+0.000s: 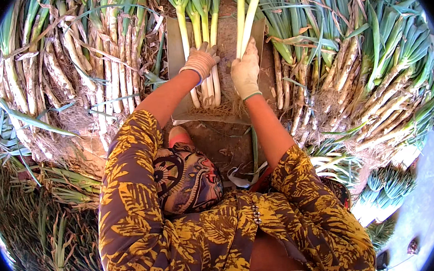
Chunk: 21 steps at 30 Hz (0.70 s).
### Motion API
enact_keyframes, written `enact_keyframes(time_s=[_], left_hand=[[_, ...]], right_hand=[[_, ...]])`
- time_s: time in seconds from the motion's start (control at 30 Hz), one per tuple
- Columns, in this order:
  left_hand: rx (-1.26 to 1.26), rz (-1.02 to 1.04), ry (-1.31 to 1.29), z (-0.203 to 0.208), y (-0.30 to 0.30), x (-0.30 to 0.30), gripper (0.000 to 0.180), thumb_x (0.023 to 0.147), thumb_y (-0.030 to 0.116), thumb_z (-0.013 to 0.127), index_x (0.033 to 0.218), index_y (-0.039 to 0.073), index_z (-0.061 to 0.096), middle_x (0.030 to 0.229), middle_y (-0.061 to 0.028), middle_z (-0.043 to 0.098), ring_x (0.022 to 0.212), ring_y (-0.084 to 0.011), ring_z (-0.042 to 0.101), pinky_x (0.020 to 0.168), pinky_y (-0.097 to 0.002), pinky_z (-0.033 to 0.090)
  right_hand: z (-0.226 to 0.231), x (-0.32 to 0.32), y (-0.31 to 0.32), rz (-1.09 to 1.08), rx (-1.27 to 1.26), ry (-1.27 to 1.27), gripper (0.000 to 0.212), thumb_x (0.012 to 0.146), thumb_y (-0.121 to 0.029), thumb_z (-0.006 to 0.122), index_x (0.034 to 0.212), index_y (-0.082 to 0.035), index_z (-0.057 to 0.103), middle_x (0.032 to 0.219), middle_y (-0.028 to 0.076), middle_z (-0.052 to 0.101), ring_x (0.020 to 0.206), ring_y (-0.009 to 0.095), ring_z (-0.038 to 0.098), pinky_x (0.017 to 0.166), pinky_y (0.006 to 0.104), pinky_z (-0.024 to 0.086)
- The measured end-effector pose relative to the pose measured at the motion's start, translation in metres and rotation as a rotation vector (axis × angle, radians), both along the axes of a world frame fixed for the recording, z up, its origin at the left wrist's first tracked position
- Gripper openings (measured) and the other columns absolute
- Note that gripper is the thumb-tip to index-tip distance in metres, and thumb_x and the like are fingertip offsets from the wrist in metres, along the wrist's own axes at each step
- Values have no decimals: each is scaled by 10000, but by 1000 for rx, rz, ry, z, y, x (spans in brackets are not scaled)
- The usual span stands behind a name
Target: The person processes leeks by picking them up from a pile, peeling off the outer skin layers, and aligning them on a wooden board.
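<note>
Several trimmed green onions (216,86), with white stems and green tops, lie side by side on a grey board (175,36) in front of me. My left hand (200,63), in a pale glove with darkened fingertips, rests across their stems with its fingers apart. To its right, my right hand (245,73), in a cream glove, is closed around two green onions (248,22) that slant up and to the right. Their lower ends are hidden by the hand, and roots show beside it.
Unpeeled green onions with dirty stems and roots are heaped at left (62,71) and right (345,67) of the board. A dark green mass of onion tops (45,238) fills the lower left. Tied bundles (387,187) lie at lower right. My shoe (178,136) is just below the board.
</note>
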<state>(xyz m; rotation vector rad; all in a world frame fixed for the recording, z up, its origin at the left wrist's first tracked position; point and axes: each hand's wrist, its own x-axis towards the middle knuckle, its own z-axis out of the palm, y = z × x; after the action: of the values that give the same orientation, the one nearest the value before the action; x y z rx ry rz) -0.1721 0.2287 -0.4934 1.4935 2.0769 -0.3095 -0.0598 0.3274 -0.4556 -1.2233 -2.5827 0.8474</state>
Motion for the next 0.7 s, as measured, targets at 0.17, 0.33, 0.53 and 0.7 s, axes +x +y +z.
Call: enact_keyframes(time_s=[0.17,0.33,0.53,0.7], left_hand=[[9,37,-19,1,-1,-2,707,723,261,839,1357,230,528,1559,-53,306,1445,-345,277,1050,-561,421],[-22,38,-51,5,3,-7,716,724,237,841,1364,226,520,1566,-62,296,1459,-353,256,1061,-555,417],[8,49,-17,2,0,-1,621,766,210,797,1337,223,551,1558,-58,317,1455,-333,270,1065,-533,421],[17,43,-6,-7,-1,-6,629,760,216,802,1334,210,544,1580,-45,294,1457,-331,267,1065,-537,423]], right_hand=[[1,12,19,-71,-250,38,715,768,16,545,1451,68,341,1211,293,597,1028,398,634,907,406,511],[27,8,31,-90,-318,232,714,784,27,566,1465,7,351,1113,238,648,894,312,651,792,372,538],[44,-29,-2,-169,-647,382,728,844,31,617,1505,-43,320,1142,203,639,875,238,679,754,319,603],[-56,-21,-16,2,-620,-35,762,863,19,607,1534,-87,262,1267,187,610,1051,279,652,872,368,536]])
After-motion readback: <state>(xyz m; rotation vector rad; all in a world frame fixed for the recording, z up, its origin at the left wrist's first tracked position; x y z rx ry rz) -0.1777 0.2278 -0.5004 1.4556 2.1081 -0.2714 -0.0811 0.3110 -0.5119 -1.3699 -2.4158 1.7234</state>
